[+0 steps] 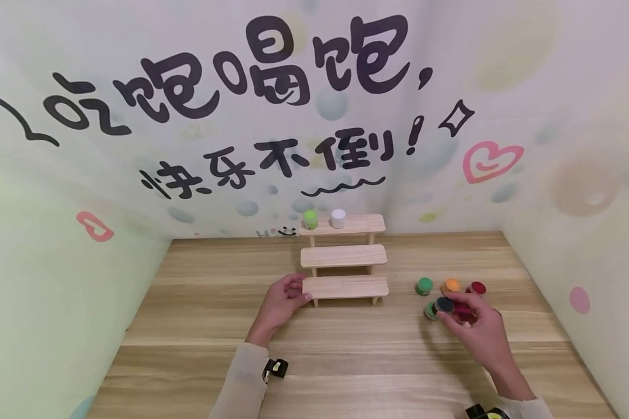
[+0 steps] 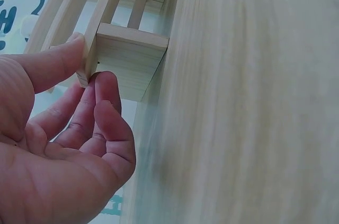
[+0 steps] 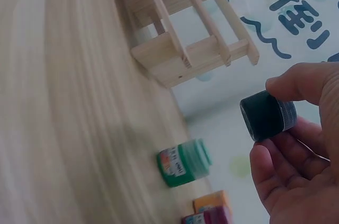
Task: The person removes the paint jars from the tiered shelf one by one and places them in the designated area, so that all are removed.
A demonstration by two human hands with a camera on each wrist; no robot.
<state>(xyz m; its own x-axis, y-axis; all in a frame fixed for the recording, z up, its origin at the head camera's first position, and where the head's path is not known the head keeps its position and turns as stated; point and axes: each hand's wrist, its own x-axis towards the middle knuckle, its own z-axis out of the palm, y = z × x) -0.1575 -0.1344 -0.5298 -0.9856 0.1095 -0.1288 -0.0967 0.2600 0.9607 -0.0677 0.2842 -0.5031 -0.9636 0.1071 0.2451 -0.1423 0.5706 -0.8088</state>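
Note:
My left hand grips the left end of the lowest board of a three-step wooden display rack, thumb on one face and fingertips at the other. Between the thumb and fingers of my right hand is a small dark paint jar, raised above the table. In the head view it partly covers a green jar behind it. Two jars stand on the rack's top board: a light green one and a white one. The middle and lowest boards carry no jars.
Near my right hand stand another green jar, an orange jar and a dark red jar. A magenta jar is partly hidden by the right fingers. Behind the wooden table rises a printed wall.

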